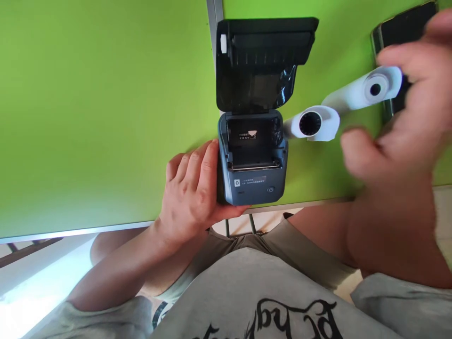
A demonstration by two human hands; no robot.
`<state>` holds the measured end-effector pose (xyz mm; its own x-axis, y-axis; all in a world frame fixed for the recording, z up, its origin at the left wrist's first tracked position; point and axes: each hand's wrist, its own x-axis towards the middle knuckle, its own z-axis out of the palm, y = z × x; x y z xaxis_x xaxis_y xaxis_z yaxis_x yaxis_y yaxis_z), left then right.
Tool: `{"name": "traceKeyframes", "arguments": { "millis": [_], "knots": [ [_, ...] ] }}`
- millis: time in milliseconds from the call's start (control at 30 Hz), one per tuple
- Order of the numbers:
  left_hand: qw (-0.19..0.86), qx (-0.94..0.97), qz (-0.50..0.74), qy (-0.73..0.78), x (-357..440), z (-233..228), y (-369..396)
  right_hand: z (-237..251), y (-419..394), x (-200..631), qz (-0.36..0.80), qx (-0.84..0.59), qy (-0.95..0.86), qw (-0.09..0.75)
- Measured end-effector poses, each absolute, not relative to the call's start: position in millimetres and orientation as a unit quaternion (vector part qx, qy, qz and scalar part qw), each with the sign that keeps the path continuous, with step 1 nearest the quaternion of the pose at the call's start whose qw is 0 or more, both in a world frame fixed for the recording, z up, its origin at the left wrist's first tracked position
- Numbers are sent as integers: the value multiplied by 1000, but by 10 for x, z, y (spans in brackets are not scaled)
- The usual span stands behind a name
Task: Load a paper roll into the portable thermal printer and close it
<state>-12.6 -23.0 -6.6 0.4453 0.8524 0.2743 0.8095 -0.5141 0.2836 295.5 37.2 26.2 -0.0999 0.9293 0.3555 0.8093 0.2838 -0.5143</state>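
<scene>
- Two hands are in my view, both at the near edge of the green table [88, 117], with a small grey-blue label printer [252, 181] between them.
- My left hand [192, 190] lies flat against the printer's left side, fingers curled round the front corner; it steadies the body and pinches nothing else.
- The printer's lid [264, 61] stands thrown back, away from me, so the paper bay [251, 141] is open upward. It looks empty but for a small label on its back wall.
- My right hand [399, 136] hangs raised to the right of the printer, blurred. Fingertips close on a white paper roll [374, 88], held near its end; I cannot tell how firm the pinch is.
- That held roll's long axis runs slantwise, its core hole facing me, its far end pointing down-left towards the printer.
- A second white roll [312, 123] lies on the table just beside the printer's right flank, its dark core hole also facing me, a loose flap of paper curling round it. Whether the two rolls touch, I cannot tell.
- The bay lies left of and below the held roll; the right hand is much the nearer to both rolls.
- A dark phone [399, 28] lies behind the right hand, partly hidden.
</scene>
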Motion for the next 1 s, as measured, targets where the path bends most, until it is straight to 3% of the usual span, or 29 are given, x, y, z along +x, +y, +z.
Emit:
{"name": "traceKeyframes", "arguments": {
  "millis": [100,533,1000],
  "knots": [
    [49,852,194,485,-127,-74,-228,203,465,2924,21,-522,-818,243],
    [73,845,196,491,-134,-72,-240,31,533,2999,-84,-590,-767,239],
    [73,844,192,495,-122,-60,-240,4,539,3036,5,-581,-752,312]
  ]
}}
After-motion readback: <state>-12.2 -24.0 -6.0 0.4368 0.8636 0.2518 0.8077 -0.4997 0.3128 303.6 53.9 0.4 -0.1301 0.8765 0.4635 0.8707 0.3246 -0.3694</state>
